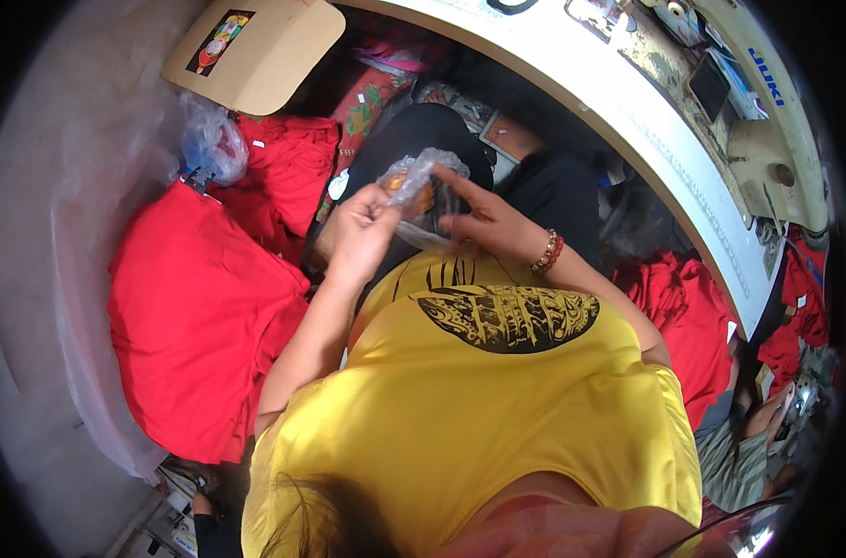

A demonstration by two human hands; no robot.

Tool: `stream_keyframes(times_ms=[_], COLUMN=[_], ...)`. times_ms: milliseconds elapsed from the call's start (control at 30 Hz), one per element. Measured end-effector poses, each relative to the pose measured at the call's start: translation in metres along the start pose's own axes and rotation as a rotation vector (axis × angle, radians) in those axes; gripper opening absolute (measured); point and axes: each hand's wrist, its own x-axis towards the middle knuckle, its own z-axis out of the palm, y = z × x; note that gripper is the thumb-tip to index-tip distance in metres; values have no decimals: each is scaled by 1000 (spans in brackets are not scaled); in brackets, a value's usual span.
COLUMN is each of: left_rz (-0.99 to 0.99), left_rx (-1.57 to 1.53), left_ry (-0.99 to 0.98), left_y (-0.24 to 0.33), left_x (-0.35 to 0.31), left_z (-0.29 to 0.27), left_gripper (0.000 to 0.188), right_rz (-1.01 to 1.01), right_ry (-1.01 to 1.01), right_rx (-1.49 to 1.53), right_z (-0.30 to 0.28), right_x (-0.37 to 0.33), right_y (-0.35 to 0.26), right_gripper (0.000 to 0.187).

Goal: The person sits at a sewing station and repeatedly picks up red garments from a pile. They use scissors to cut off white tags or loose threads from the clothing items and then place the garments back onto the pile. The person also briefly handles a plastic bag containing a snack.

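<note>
A clear plastic bag [423,228] with something orange-brown [414,193] inside rests over my lap. My left hand [361,228] pinches the bag's gathered upper edge between thumb and fingers. On the other side, my right hand [488,214] has its index finger stretched against the plastic and its thumb apart from it. A beaded bracelet [548,251] circles my right wrist. What exactly the bag holds is blurred behind the plastic.
Red cloth [200,316] is heaped at my left, beside another knotted plastic bag [214,139] and a cardboard piece [256,51]. A white sewing table [646,121] with a sewing machine [781,158] curves along the far right. More red fabric [679,316] lies beneath it; another person's arm [767,414] shows at right.
</note>
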Motion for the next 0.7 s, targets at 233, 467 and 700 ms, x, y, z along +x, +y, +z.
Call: stream_keyframes(times_ms=[233, 467, 700], left_rz=[-371, -40, 228], left_rx=[-480, 662, 1074], left_ry=[283, 129, -191], left_y=[-4, 0, 14], left_x=[6, 16, 40], left_z=[2, 1, -25], left_gripper=[20, 53, 83], right_rz=[-113, -207, -312], right_ry=[194, 211, 250], right_rx=[-624, -780, -621], right_z=[-15, -12, -17], right_x=[31, 42, 55], right_y=[35, 48, 50], right_gripper=[87, 86, 60])
